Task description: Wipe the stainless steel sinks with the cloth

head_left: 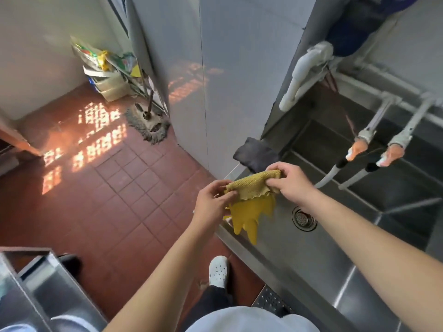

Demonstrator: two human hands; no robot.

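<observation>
Both grips pinched the yellow cloth (254, 185): the left hand (213, 200) took one edge, the right hand (287, 180) the other, stretching it apart, seemingly to unfold it for wiping. It hung over the near stainless steel sink's (311, 255) front rim, beside the drain (304, 218).

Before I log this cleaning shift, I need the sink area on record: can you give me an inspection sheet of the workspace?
Surface: stainless sink looks bare; drain strainer uncovered.
Job's things: yellow cloth held above the sink's front rim, not touching the basin.
Clutter: dark folded cloth on the sink's far corner.
Grippers: left hand and right hand each pinch the cloth with their fingers.
Cables: nothing seen; two hoses hang from the taps.
Surroundings: red tiled floor, mop by the wall, shelf of supplies in the corner.
</observation>
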